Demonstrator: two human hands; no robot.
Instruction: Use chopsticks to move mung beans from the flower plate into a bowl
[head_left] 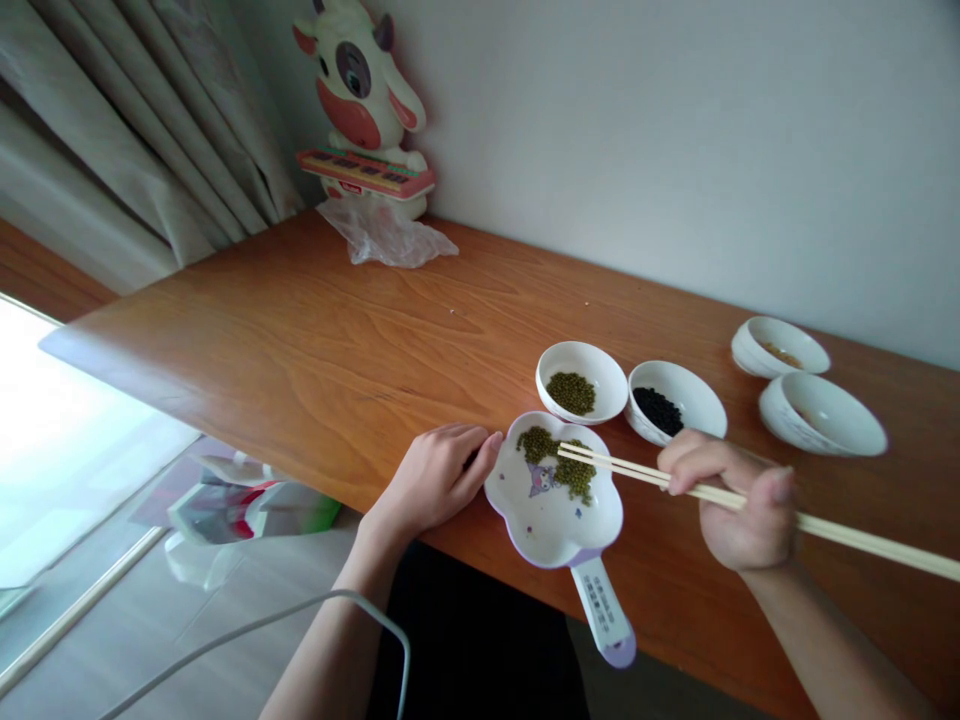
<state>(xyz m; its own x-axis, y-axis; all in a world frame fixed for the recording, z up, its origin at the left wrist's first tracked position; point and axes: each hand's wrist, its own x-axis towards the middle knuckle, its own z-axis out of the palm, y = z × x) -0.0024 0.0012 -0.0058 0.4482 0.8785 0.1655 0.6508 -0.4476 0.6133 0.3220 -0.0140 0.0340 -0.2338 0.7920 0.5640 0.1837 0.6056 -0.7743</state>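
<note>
My right hand [739,500] is closed around a pair of pale wooden chopsticks [645,472]. Their tips touch the green mung beans [576,474] in a white flower-shaped dish [551,530] with a purple rim, a cartoon print and a handle. On the table, my left hand [439,475] rests with loosely bent fingers, its thumb apart from them and against the dish's left rim; nothing shows in its grasp. Just behind the dish stands a white bowl [551,385] holding more mung beans. Beside it, a second white bowl [705,405] contains black beans [658,410].
Two further white bowls [780,335] [840,420] at the right hold a little light-coloured food. A cow-shaped toy keyboard [364,170] and a clear plastic bag [394,238] are at the back left of the wooden table [300,340]. A grey cable [300,605] crosses my left forearm.
</note>
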